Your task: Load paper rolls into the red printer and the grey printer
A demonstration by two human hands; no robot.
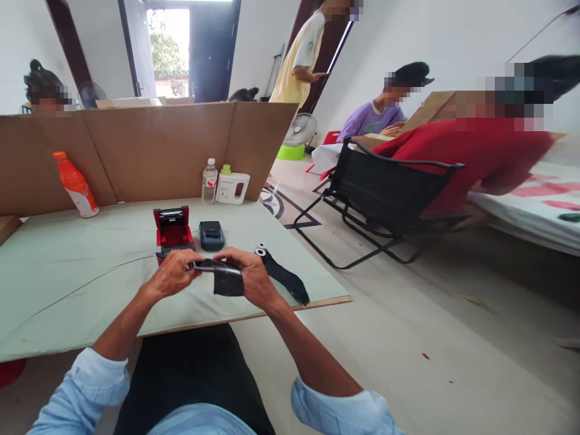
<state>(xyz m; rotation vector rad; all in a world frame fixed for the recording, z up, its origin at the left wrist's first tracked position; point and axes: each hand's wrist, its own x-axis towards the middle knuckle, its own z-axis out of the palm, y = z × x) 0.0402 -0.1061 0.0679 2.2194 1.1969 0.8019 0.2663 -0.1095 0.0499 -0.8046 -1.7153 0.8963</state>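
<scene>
Both forearms, sleeves rolled to about the elbow, reach forward and angle inward over the near edge of the worktop (109,302), meeting in front of the red machine (173,232) with its lid up. The left hand (174,275) is right before the red machine and covers its lower part; its thumb and fingers pinch one end of a black strip (228,281). The right hand (249,275), in front and to the right of the red machine, has its fingers bent and closed on the strip's other end; its exact fingertip contact is hard to tell. The strip is held raised, in front and slightly right of the red machine, its glossy part curving down. A grey gadget (211,235) sits just right of the red machine; a black strap (285,277) lies farther right.
</scene>
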